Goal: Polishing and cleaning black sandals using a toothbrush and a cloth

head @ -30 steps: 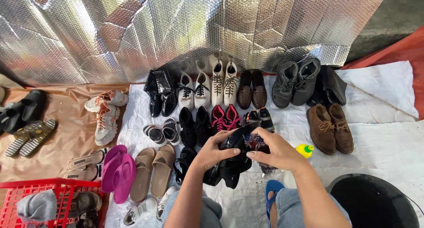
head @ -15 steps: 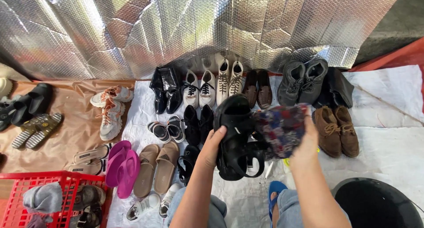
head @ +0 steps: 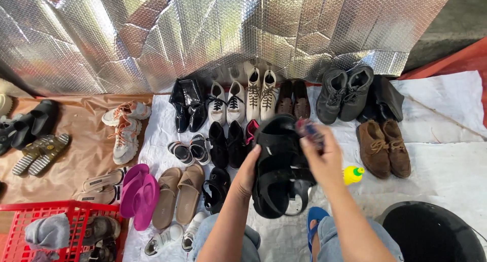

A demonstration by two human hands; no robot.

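Left hand (head: 249, 171): fingers curled onto the left edge of a black strappy sandal (head: 278, 165), thumb side pressed against the sole, holding it raised above the white sheet (head: 446, 155). Right hand (head: 324, 158): fingers closed around a bunched, dark patterned cloth (head: 309, 130), pressed against the upper right of the sandal near its far end. The sandal sits between both hands, sole toward the camera, straps hanging at the near end.

Judged step: wiping the sandal with the cloth, mid-stroke. A further stroke would call for a firm left-hand hold while the right hand drags the cloth along the straps.

Around the hands: a small yellow bottle (head: 353, 174) just right of the right wrist; brown suede shoes (head: 383, 148) farther right; grey boots (head: 345, 93) at the far right; black shoes (head: 226, 144) just left of the sandal; tan slides (head: 178, 193) and pink flip-flops (head: 139, 193) to the near left; a red crate (head: 30, 216) at the near-left corner; a black tub (head: 431, 234) at the near right.

Hard to tell: the cloth is blurred, its pattern unclear. The right fingertips are hidden behind the cloth. Whether a second sandal lies behind the held one cannot be told. The crate and tub are cut off by the frame edge.
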